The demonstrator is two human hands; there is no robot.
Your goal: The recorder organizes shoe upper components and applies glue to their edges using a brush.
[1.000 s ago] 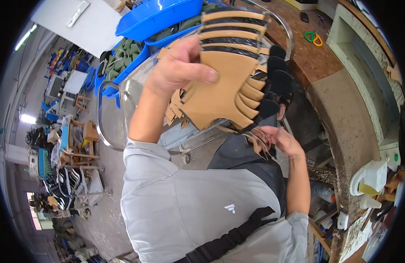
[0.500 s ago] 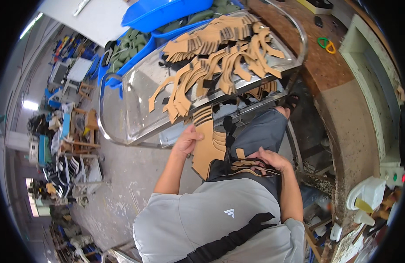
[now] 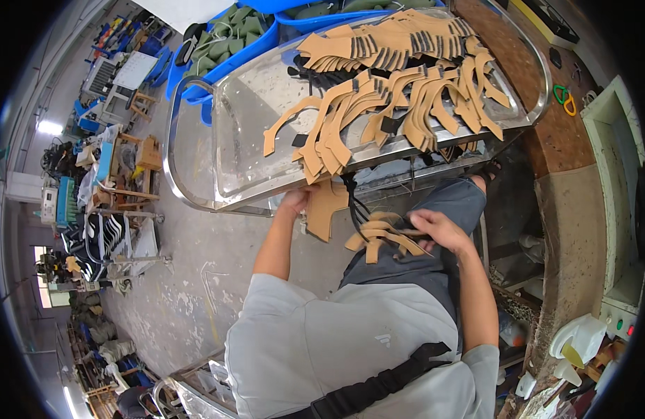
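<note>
Below the near edge of the metal cart, my left hand (image 3: 294,201) is closed on a flat tan cut piece (image 3: 327,211), its fingers partly hidden by the piece and the cart. Over my lap, my right hand (image 3: 442,232) pinches several curved, branching tan strips (image 3: 379,236). Black cords (image 3: 355,202) run between the flat piece and these strips. Just above my hands, overlapping tan curved pieces (image 3: 329,129) with black tabs lie on the cart, some poking past its edge. Behind them is a row of stacked tan pieces (image 3: 385,43).
The cart's metal tray (image 3: 249,150) has a raised tubular rail (image 3: 170,150). Blue bins (image 3: 266,43) with green pieces (image 3: 231,35) stand beyond it. On the right, a brown bench (image 3: 556,143) holds a green-and-yellow-handled tool (image 3: 565,100). My knee is beneath the cart's right part.
My left hand and the flat piece have moved toward the cart's underside. My right hand has moved forward from my waist with the strips, which now fan out. The view has shifted.
</note>
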